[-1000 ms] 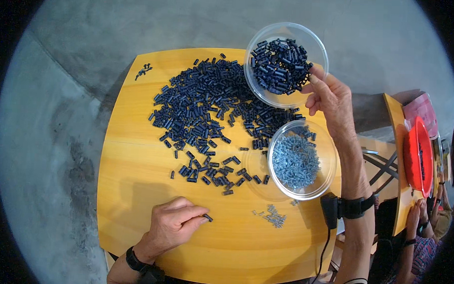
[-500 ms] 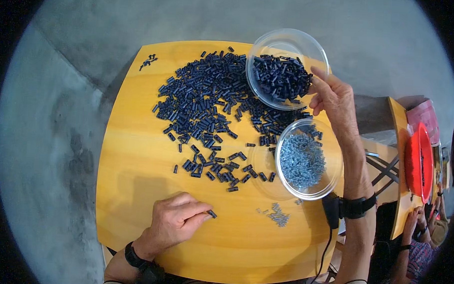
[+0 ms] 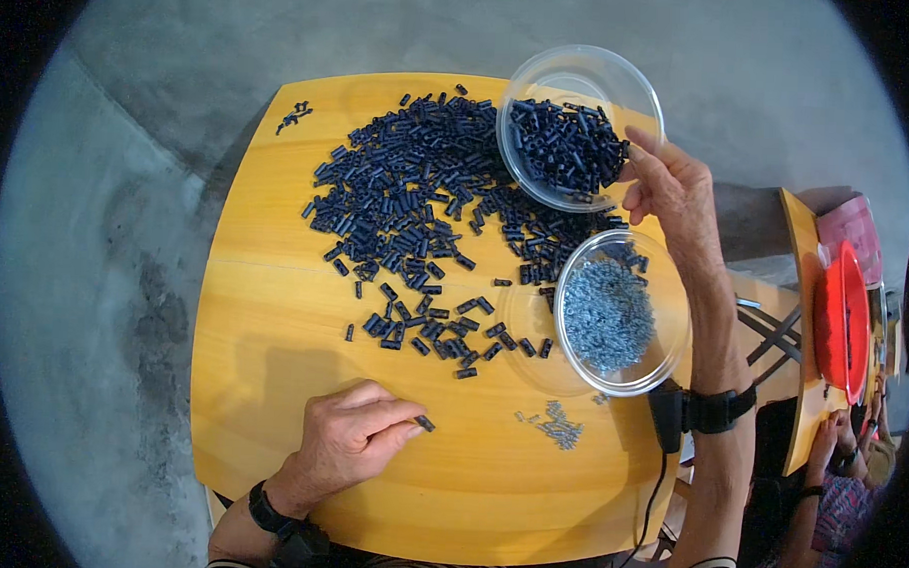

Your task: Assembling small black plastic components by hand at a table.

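Between the thumb and index finger of my left hand [image 3: 347,435], over the front of the table, is a small black cylindrical piece [image 3: 424,423]. My right hand [image 3: 673,186] is at the right rim of a clear plastic bowl [image 3: 531,187], fingers bent and apart; I make out nothing held in them. Inside that bowl is a heap of black pieces [image 3: 561,146]. Nearer to me, a second clear bowl [image 3: 639,388] contains many tiny silvery-blue parts [image 3: 606,314]. A wide pile of black cylindrical pieces [image 3: 408,172] spreads left of the bowls.
The yellow table [image 3: 261,377] bears a loose patch of tiny silvery parts [image 3: 560,428] before the near bowl. A few dark bits [image 3: 294,118] lie at the far left corner. Beside my right wrist runs a black cable [image 3: 657,501]. Rightward are a red basin [image 3: 841,328] and another person's arm [image 3: 805,517].
My right hand has shifted slightly at the bowl rim, its fingers still bent beside the black pieces. My left hand keeps its place, still pinching the black piece.
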{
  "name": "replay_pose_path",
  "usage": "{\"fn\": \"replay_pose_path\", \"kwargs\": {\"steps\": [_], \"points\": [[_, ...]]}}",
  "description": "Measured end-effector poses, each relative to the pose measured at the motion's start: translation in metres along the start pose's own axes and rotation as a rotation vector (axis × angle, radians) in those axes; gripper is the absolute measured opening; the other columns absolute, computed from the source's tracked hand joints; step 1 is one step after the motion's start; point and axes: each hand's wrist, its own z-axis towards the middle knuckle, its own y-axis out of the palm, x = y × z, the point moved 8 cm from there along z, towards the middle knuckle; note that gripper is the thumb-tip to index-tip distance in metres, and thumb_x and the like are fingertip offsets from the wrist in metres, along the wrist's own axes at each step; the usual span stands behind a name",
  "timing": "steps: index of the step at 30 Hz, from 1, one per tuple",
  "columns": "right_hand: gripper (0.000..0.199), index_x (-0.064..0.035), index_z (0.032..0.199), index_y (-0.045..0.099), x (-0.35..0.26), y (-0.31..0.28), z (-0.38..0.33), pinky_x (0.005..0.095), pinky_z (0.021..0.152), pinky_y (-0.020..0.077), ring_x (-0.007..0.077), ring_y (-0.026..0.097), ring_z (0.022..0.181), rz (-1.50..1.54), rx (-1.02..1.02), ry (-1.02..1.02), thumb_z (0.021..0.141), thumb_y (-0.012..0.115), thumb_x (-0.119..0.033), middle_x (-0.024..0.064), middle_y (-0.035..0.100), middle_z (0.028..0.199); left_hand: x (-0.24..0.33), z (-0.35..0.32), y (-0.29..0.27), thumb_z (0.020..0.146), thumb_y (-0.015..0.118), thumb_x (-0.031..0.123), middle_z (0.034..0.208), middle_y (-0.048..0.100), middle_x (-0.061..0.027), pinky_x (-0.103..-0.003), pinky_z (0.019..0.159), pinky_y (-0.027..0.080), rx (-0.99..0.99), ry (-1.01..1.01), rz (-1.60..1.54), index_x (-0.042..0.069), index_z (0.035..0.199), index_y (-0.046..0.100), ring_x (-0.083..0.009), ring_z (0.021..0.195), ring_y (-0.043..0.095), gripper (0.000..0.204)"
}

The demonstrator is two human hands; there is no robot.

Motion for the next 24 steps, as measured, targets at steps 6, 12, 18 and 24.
{"fn": "replay_pose_path", "kwargs": {"steps": [6, 12, 18, 24], "points": [[0.036, 0.0054, 0.122, 0.055, 0.004, 0.001, 0.000, 0.0201, 0.043, 0.0473, 0.0094, 0.058, 0.055, 0.029, -0.001, 0.042, 0.092, 0.055, -0.015, 0.0085, 0.063, 0.078, 0.001, -0.001, -0.002, 0.069, 0.075, 0.005, 0.074, 0.064, -0.0071, -0.029, 0.054, 0.050, 0.002, -0.007, -0.006, 0.007, 0.086, 0.071, -0.0188, 0.063, 0.064, 0.018], [0.037, 0.0054, 0.122, 0.055, 0.004, -0.001, 0.001, 0.0204, 0.044, 0.0473, 0.0094, 0.057, 0.055, 0.005, 0.006, 0.038, 0.092, 0.055, -0.015, 0.0084, 0.063, 0.078, 0.000, 0.000, -0.002, 0.069, 0.074, 0.004, 0.074, 0.064, -0.0067, -0.028, 0.054, 0.050, -0.005, -0.007, 0.003, 0.007, 0.086, 0.071, -0.0182, 0.062, 0.064, 0.018], [0.036, 0.0062, 0.120, 0.056, 0.006, -0.015, 0.001, 0.0197, 0.045, 0.0463, 0.0084, 0.056, 0.055, -0.034, 0.054, 0.063, 0.092, 0.056, -0.017, 0.0074, 0.062, 0.075, 0.002, -0.001, -0.002, 0.069, 0.074, 0.003, 0.073, 0.064, -0.0063, -0.028, 0.053, 0.049, 0.033, 0.018, -0.009, 0.007, 0.085, 0.071, -0.0181, 0.062, 0.063, 0.018], [0.027, 0.0053, 0.100, 0.063, 0.020, -0.076, 0.004, 0.0242, 0.039, 0.0415, 0.0106, 0.051, 0.046, -0.111, 0.209, 0.102, 0.089, 0.054, -0.018, 0.0059, 0.057, 0.062, 0.003, -0.001, -0.003, 0.067, 0.075, 0.002, 0.072, 0.064, -0.0063, -0.028, 0.053, 0.050, 0.027, 0.006, -0.020, 0.007, 0.084, 0.071, -0.0186, 0.061, 0.063, 0.018]]}}
